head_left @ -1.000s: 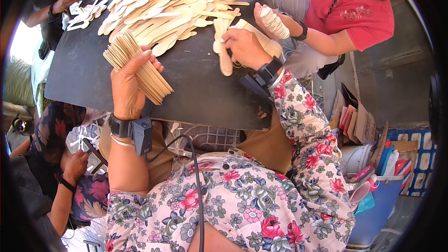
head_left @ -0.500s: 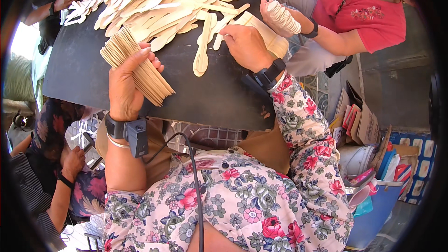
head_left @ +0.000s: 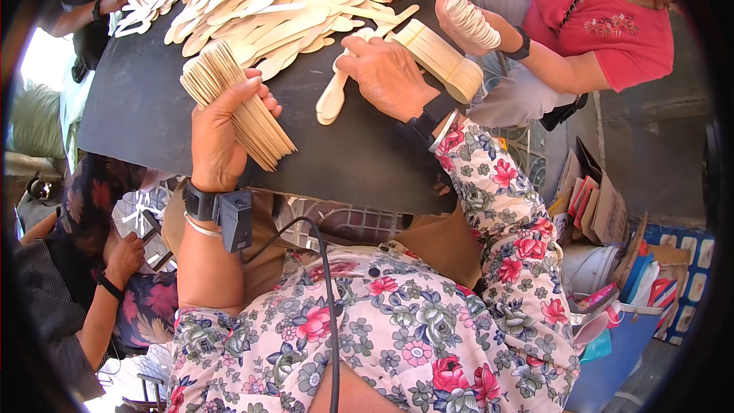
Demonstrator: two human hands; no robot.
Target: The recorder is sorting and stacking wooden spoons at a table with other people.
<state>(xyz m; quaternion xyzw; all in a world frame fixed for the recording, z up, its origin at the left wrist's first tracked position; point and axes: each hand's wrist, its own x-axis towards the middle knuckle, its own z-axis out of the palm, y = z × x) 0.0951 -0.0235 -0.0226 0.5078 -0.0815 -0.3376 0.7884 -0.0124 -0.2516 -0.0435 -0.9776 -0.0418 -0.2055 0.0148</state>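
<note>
A fanned stack of flat wooden spoons [head_left: 267, 138] is gripped in my left hand [head_left: 218, 134], with the thumb across it and the fingers wrapped behind. Over the table, my right hand [head_left: 386, 76] has its fingers curled down on the upper end of a small pile of wooden spoons [head_left: 330, 103]; its fingertips are partly hidden. Just right of that hand lies a neat bundle of wooden spoons [head_left: 440, 61] with a band near its end. Beyond both hands spreads a big loose heap of wooden spoons [head_left: 267, 8].
The dark table [head_left: 145, 118] ends close to my lap. Across at the right, a person in a red top [head_left: 612, 27] holds a stack of spoons [head_left: 472, 24] and reaches to the heap. Others sit at the left. A blue bin [head_left: 612, 359] stands at lower right.
My right hand has moved left and slightly nearer, onto the small pile, uncovering more of the banded bundle. My left hand still grips its stack. The other person's reaching hand has shifted at the heap.
</note>
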